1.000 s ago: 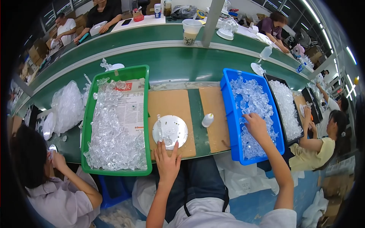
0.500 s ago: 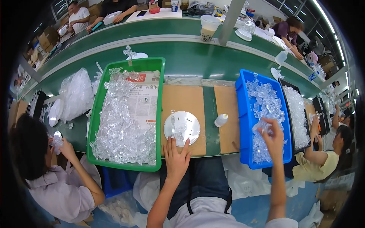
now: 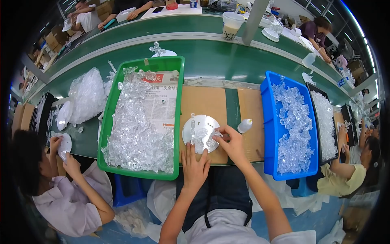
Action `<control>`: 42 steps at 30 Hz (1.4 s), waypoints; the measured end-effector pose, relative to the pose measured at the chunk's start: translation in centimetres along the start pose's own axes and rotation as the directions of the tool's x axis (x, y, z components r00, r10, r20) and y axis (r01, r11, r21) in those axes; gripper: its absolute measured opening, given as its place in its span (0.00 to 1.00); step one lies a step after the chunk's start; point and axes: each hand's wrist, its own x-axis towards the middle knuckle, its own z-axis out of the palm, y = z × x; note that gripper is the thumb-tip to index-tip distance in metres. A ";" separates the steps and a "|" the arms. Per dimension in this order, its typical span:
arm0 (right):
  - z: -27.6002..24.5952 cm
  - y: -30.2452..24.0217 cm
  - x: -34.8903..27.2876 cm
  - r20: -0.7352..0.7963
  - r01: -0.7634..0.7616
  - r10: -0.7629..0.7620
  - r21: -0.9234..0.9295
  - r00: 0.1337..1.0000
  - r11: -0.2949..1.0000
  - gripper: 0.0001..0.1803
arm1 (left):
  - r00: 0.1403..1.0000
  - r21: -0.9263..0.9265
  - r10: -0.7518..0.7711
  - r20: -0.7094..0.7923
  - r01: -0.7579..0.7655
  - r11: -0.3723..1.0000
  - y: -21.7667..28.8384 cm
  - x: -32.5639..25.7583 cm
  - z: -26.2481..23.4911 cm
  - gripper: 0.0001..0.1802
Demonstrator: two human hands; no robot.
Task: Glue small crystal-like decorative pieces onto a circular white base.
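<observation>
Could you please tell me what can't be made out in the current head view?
From the head view:
- Clear piece in the right hand: its full shape, partly hidden by the fingers.
- White disc: part of its near edge, covered by the left hand.
- Newspaper: much of its left side, buried under clear pieces.
- Person in black: head, cut off by the top edge.

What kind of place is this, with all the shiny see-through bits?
Probably a factory workshop: there's a long green bench with several people along it, and a green tray and a blue tray holding heaps of clear pieces.
</observation>
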 end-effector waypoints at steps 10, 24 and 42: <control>-0.3 -0.3 0.7 0.102 0.032 -0.030 -0.022 0.994 0.999 0.14 | 1.000 0.028 -0.015 0.013 0.015 1.000 0.3 0.0 0.2 0.21; -0.3 -0.4 0.8 0.140 -0.103 0.094 0.057 0.986 0.993 0.16 | 0.987 0.192 -0.141 -0.080 0.154 0.969 2.6 2.0 -0.3 0.25; 1.7 -4.1 32.0 0.053 0.265 -0.340 -0.743 0.939 0.615 0.22 | 0.968 0.261 -0.110 -0.225 0.169 0.950 2.3 1.8 2.5 0.21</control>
